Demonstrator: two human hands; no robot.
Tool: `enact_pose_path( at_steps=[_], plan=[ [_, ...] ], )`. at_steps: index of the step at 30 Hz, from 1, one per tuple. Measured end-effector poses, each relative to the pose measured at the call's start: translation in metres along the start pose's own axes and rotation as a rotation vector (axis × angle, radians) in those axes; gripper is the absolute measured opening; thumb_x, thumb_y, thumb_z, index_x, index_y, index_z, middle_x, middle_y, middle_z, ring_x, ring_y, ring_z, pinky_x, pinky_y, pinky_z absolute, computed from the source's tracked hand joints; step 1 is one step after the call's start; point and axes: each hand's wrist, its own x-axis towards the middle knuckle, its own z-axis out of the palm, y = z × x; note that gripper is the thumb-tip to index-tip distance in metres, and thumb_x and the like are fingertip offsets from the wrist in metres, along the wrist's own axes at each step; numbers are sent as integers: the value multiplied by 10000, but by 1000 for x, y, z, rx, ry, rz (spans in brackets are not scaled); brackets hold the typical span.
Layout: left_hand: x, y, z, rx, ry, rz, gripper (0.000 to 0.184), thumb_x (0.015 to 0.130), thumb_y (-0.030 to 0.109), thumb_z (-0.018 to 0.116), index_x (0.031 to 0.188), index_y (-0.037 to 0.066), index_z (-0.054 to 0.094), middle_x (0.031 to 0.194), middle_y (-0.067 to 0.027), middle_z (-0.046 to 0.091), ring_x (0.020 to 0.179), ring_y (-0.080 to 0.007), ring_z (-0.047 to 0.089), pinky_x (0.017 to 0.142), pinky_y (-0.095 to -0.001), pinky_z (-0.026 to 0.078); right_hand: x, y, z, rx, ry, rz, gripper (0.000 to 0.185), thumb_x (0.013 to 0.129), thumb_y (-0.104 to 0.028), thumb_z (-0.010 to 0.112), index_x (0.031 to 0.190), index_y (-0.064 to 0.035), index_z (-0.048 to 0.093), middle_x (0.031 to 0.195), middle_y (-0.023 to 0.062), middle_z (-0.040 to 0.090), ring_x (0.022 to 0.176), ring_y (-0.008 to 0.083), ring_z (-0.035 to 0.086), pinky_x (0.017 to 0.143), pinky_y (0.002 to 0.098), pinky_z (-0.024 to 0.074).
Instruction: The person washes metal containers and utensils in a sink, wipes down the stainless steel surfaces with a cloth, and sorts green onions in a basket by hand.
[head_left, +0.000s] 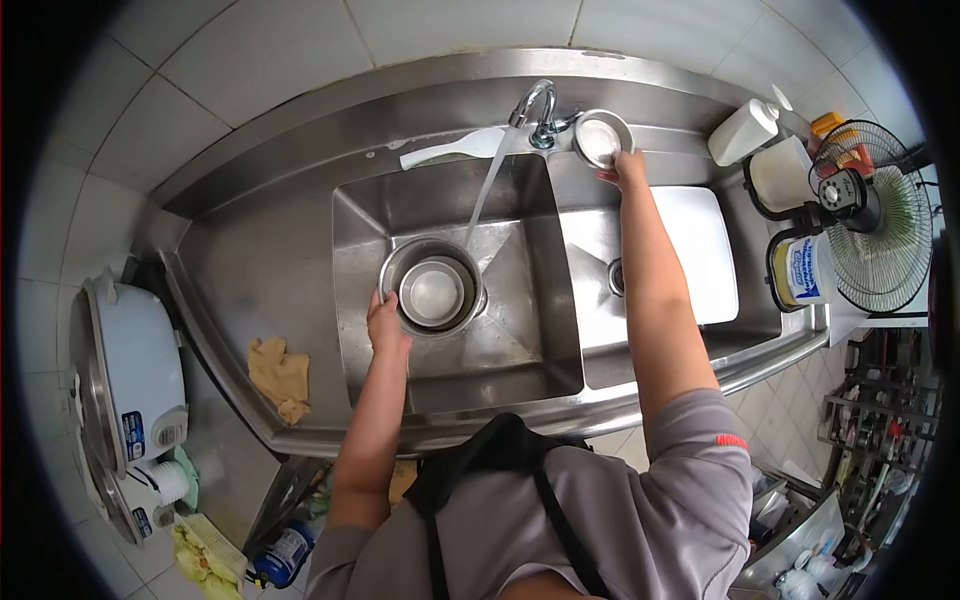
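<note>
My left hand [384,325] grips the left rim of a round metal pot [391,272] in the left basin. A smaller metal bowl [432,293] sits inside that pot. My right hand [627,169] is closed on the rim of a small round metal bowl [603,138], held up just right of the faucet [543,115]; its inside looks pale. Water [486,195] runs from the spout into the left basin, coming down behind the pot. Behind this basin, on the ledge, lies a white paddle-shaped utensil [455,148].
A white board or tray [695,255] lies in the right basin. White bottle [745,132], tubs [800,268] and a fan [868,215] stand at the right. A tan cloth [278,378] rests on the left drainboard, with a large rice cooker [140,365] beyond it.
</note>
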Motion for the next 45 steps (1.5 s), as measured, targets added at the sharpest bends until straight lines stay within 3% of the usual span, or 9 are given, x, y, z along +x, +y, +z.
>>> enact_pose_path(
  at_steps=[2, 7, 10, 12, 13, 20, 29, 34, 45],
  plan=[
    [4, 2, -5, 15, 73, 5, 305, 874, 71, 410, 1171, 63, 476, 1102, -97, 525, 989, -200, 498, 866, -327, 370, 4, 18, -13, 95, -60, -35, 523, 717, 60, 367, 1216, -58, 265, 972, 218, 497, 670, 345, 594, 481, 458, 544],
    [-4, 25, -9, -72, 36, 14, 322, 873, 73, 415, 1193, 57, 447, 1107, -108, 525, 1013, -211, 504, 873, -345, 387, -73, 42, -12, 95, -270, -217, 464, 716, 39, 520, 1167, -50, 461, 869, 103, 587, 713, 190, 578, 468, 289, 453],
    [11, 19, -27, -19, 73, 73, 305, 879, 73, 411, 1181, 86, 455, 1102, -99, 523, 992, -222, 525, 835, -355, 431, -102, 53, 35, -131, -540, -226, 500, 671, 3, 596, 1157, -23, 478, 912, 99, 595, 742, 175, 572, 671, 294, 465],
    [5, 26, -28, -38, 98, 83, 303, 880, 67, 407, 1178, 88, 459, 1096, -94, 527, 991, -216, 524, 836, -349, 430, -142, 29, 69, -271, -624, -210, 500, 662, 24, 572, 1152, -26, 490, 916, 116, 599, 759, 191, 573, 646, 285, 459],
    [4, 30, -27, -50, 106, 95, 302, 881, 63, 405, 1176, 90, 461, 1094, -92, 528, 991, -212, 524, 836, -346, 429, -141, 38, 84, -304, -655, -263, 485, 712, -2, 551, 1183, -79, 467, 790, 50, 566, 570, 112, 490, 409, 239, 357],
    [-18, 49, -32, -70, 111, 163, 300, 887, 49, 391, 1178, 56, 463, 1080, -85, 543, 964, -191, 537, 829, -320, 430, -153, 56, 107, 55, -800, 23, 529, 656, 81, 493, 1165, -62, 478, 888, 57, 561, 745, 155, 534, 603, 246, 442],
    [-32, 57, -30, -149, 44, 146, 295, 893, 51, 380, 1176, 50, 462, 1087, -84, 536, 974, -187, 531, 827, -318, 427, -136, 100, 113, 483, -804, 254, 523, 715, 108, 492, 1202, -65, 413, 1044, 105, 543, 893, 247, 559, 726, 409, 482],
    [-31, 56, -29, -142, 23, 137, 296, 894, 57, 378, 1180, 53, 455, 1096, -84, 531, 982, -189, 527, 830, -318, 425, -143, 80, 110, 630, -789, 292, 296, 844, -87, 474, 1137, -46, 475, 1048, 145, 561, 918, 270, 582, 764, 423, 500],
    [-41, 66, -18, -120, 122, 232, 329, 887, 70, 410, 1213, 32, 421, 1128, -100, 516, 1003, -196, 522, 847, -325, 428, -170, 54, 126, 862, -1268, 503, 309, 850, -237, 478, 1001, 24, 545, 907, 186, 602, 746, 331, 618, 675, 412, 539]
  ],
)
